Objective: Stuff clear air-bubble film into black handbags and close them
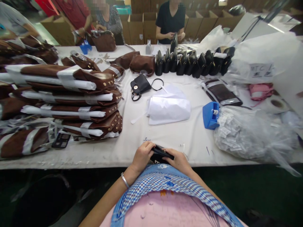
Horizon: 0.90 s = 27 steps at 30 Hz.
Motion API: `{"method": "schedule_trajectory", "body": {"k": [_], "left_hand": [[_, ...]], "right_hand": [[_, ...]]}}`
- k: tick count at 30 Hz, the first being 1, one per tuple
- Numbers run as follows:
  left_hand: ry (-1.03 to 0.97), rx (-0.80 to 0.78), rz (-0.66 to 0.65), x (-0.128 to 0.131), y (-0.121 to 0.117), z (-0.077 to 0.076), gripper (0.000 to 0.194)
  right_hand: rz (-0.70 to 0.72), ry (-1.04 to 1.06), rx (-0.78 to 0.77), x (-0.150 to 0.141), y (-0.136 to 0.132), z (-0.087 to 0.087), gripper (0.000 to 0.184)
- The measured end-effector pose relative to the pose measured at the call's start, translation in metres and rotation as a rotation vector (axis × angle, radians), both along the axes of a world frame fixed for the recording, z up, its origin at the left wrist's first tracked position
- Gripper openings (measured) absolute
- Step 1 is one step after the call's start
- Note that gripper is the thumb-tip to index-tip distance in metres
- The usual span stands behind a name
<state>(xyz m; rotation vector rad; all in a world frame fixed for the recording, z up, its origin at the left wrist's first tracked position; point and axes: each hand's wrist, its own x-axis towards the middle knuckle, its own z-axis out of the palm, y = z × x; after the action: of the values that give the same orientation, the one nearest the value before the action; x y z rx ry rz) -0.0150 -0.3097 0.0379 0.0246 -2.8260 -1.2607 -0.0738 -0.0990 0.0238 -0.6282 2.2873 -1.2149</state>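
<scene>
A small, glossy black bag with gold-coloured metal parts (159, 153) is gripped at both ends, fingers closed around it, by the left hand (142, 155) and right hand (179, 160). At the white-covered worktop's (201, 146) near edge, its handling looks under way; steady two-handed support seems called for next. Beyond, folded white sheets (169, 109) are laid beside a black flap bag with a round gold-coloured clasp (142, 83).

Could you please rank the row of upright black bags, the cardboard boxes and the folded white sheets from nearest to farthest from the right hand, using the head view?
From the right hand:
1. Folded white sheets, straight ahead, mid-table.
2. Row of upright black bags, toward the table's far side.
3. Cardboard boxes, behind the table.
</scene>
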Motion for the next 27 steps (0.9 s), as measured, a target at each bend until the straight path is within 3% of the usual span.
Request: {"method": "schedule_trajectory", "body": {"k": [10,13,17,20,23,27], "left_hand": [[-0.003,-0.25,0.059,0.005,-0.026,0.002,0.035],[-0.054,-0.086,0.118,0.002,-0.024,-0.003,0.031],[-0.074,0.261,0.403,-0.001,-0.011,-0.021,0.018],[-0.126,0.355,0.521,0.0,-0.004,-0.029,0.022],[-0.109,0.255,0.428,0.004,-0.007,-0.023,0.028],[-0.026,-0.045,0.271,0.012,-0.018,-0.009,0.042]], "right_hand": [[-0.022,0.034,0.01,0.001,-0.002,-0.006,0.03],[-0.013,0.084,0.032,0.0,-0.001,-0.007,0.029],[-0.014,0.142,0.011,0.0,0.001,-0.01,0.029],[-0.022,0.142,-0.021,0.001,0.002,-0.014,0.028],[-0.038,0.122,-0.033,0.002,0.002,-0.017,0.027],[-0.054,0.091,-0.022,0.002,0.001,-0.018,0.026]]}}
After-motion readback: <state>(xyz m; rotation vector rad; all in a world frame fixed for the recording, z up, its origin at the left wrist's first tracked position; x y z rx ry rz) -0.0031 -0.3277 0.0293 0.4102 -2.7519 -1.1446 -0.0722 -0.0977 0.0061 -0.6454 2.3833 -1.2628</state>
